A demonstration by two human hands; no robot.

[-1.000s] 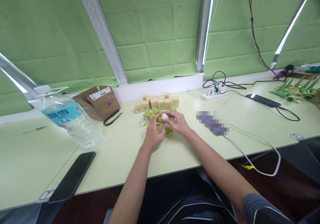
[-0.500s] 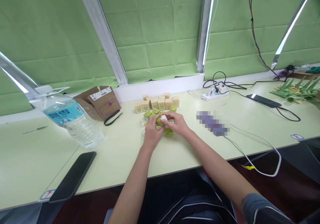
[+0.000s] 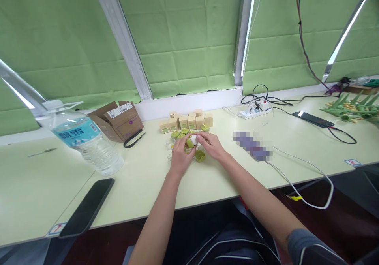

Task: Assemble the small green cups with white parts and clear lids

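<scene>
My left hand (image 3: 180,155) grips a small rounded green case (image 3: 188,142) above the table. A white piece (image 3: 194,139) sticks out of the case on its right side, with the fingers of my right hand (image 3: 212,145) closed on it. Just below my hands, a hollow green piece (image 3: 200,156) lies on the table. Behind them are several more small green pieces (image 3: 184,131) and a clear plastic part (image 3: 170,143). Small cream boxes (image 3: 191,123) with green squares on some fronts stand in rows farther back. My fingers hide part of the case.
On the left are a large water bottle (image 3: 97,150), an opened cardboard box (image 3: 126,124), a black strap (image 3: 134,139) and a black phone (image 3: 89,207). A power strip (image 3: 255,112), cables, a blurred-out device (image 3: 251,146) and another phone (image 3: 313,119) lie to the right.
The white piece has turned and now shows more of its side beside the green case. My right fingers have shifted slightly to the right along it.
</scene>
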